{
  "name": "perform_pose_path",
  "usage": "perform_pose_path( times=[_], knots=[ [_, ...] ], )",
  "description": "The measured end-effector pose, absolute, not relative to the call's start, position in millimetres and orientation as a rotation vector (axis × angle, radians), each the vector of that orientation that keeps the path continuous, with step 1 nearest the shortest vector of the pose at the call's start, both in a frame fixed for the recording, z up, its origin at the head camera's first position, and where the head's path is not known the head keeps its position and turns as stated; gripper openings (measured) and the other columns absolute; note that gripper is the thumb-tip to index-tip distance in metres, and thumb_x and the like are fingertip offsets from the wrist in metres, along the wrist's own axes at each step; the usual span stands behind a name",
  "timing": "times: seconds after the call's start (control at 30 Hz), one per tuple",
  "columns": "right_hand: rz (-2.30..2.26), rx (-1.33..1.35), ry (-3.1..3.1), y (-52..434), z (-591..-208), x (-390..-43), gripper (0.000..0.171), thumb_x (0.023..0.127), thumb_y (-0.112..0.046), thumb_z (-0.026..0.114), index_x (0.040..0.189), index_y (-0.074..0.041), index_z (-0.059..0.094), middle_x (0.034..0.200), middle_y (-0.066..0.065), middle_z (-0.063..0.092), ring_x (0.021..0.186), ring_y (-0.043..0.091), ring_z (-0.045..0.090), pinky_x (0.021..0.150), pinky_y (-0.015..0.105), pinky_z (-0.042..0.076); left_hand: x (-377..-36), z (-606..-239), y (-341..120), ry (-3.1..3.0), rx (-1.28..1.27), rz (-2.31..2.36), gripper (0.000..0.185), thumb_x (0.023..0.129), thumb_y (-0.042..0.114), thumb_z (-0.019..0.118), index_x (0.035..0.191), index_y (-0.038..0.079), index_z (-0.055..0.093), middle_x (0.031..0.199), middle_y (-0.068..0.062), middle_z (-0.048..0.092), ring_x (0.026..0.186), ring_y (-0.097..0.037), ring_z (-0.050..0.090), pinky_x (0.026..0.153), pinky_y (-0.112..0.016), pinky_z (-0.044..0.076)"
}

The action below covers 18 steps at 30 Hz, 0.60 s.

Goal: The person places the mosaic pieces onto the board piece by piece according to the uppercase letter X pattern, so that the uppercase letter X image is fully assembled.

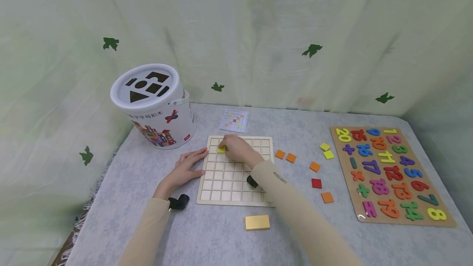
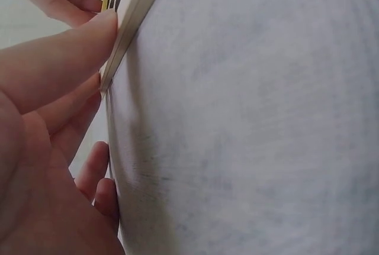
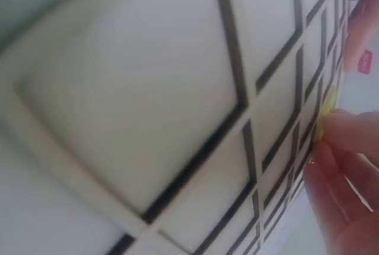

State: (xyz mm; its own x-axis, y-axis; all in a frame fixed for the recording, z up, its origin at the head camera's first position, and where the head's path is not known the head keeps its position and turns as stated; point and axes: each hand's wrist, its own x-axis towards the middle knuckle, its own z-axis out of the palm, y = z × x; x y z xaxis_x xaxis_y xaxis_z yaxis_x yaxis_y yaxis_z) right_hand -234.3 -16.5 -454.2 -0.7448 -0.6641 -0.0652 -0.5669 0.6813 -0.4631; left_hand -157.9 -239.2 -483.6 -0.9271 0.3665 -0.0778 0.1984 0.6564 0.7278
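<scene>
A wooden grid board (image 1: 225, 184) lies flat on the grey table. My right hand (image 1: 225, 147) reaches over its far left cells and pinches a small yellow tile (image 1: 221, 150) down into a cell. In the right wrist view the yellow tile (image 3: 327, 108) shows edge-on between my fingertips (image 3: 349, 134), above the board's grid (image 3: 177, 101). My left hand (image 1: 195, 162) lies flat on the table with straight fingers against the board's left edge. The left wrist view shows its fingers (image 2: 65, 60) pressed to the board's edge (image 2: 127, 21).
A white bucket (image 1: 157, 106) with a shape-sorter lid stands at the back left. A pattern card (image 1: 234, 120) lies behind the board. Loose orange tiles (image 1: 285, 156), yellow tiles (image 1: 327, 150) and a red tile (image 1: 316, 183) lie to its right, before a number puzzle (image 1: 391, 173). A gold block (image 1: 257, 222) lies near.
</scene>
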Motion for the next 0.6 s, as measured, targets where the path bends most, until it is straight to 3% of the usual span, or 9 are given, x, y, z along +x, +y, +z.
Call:
perform_pose_path(
  times=[0.23, 0.43, 0.6],
  knots=[
    [-0.915, -0.858, 2.605, 14.7, -443.4, -229.5, 0.030, 0.092, 0.000, 0.056, 0.120, -0.004, 0.066, 0.116, 0.007, 0.063, 0.105, 0.021, 0.057, 0.088, 0.031, 0.046, -160.1, -485.8, -238.8, 2.658, 0.455, 1.122, 0.066, 0.089, 0.018, 0.067, 0.148, 0.009, 0.038, 0.156, -0.005, 0.025, 0.134, -0.035, 0.015, 0.098, -0.059, 0.011],
    [-1.168, -0.766, 2.637, 77.9, -440.1, -217.6, 0.024, 0.090, 0.000, 0.061, 0.114, 0.002, 0.066, 0.111, 0.013, 0.064, 0.097, 0.024, 0.059, 0.082, 0.034, 0.048, -159.7, -484.6, -238.1, 2.652, 0.456, 1.129, 0.067, 0.089, 0.018, 0.067, 0.148, 0.007, 0.037, 0.156, -0.006, 0.025, 0.134, -0.036, 0.015, 0.097, -0.058, 0.012],
    [-1.191, -0.558, 2.755, 133.1, -447.0, -199.7, 0.023, 0.089, -0.002, 0.062, 0.111, 0.000, 0.066, 0.106, 0.012, 0.063, 0.090, 0.024, 0.058, 0.076, 0.037, 0.049, -158.6, -483.9, -238.4, 2.658, 0.436, 1.113, 0.067, 0.089, 0.018, 0.068, 0.148, 0.008, 0.037, 0.156, -0.006, 0.025, 0.134, -0.036, 0.015, 0.097, -0.059, 0.012]
  ],
)
